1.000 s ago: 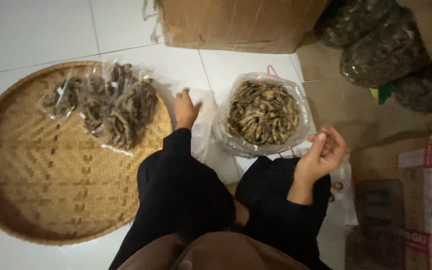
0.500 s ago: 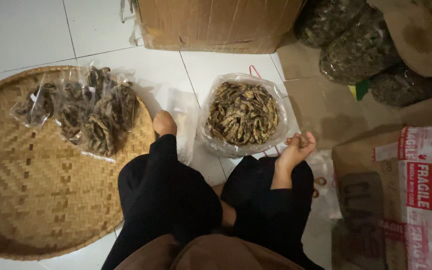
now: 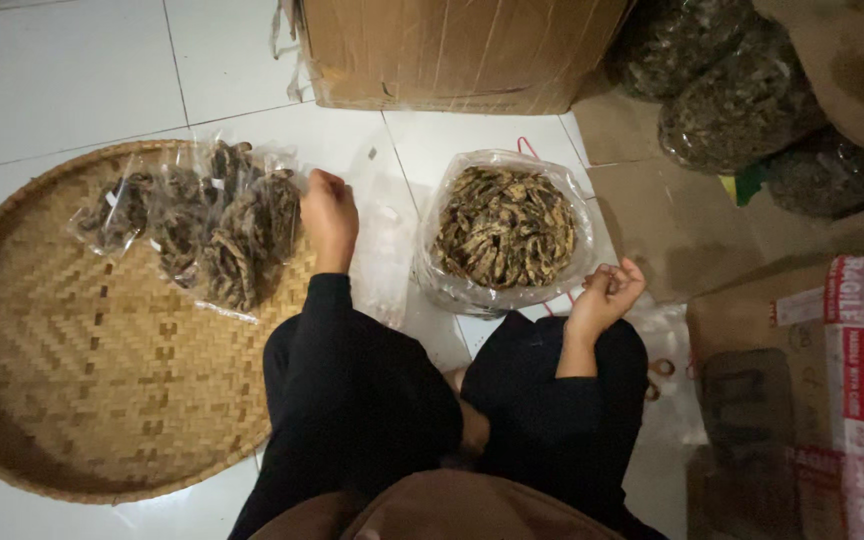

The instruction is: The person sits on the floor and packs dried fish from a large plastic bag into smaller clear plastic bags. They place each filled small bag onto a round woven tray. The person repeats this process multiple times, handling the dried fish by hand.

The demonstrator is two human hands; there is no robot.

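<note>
While we look down from the head camera, we see our left hand (image 3: 329,218) hovering at the near edge of the small filled packets (image 3: 214,228), its fingers curled loosely; whether they pinch the clear plastic beside them we cannot tell. Those packets, holding dark dried strips, lie together on the far right part of a round woven tray (image 3: 72,380) that rests on the white tiled floor (image 3: 62,80). A flat empty clear bag (image 3: 384,240) lies on the tiles just right of our left hand, between the tray and a large open plastic bag of dried strips (image 3: 505,228). Our right hand (image 3: 604,292) is held palm-up near that big bag's right rim, fingers curled closed around something small and dark that we cannot make out. Both arms wear black sleeves (image 3: 347,380). A cardboard box (image 3: 452,50) stands beyond the bags, and dark bulging sacks (image 3: 742,100) sit at the upper right.
</note>
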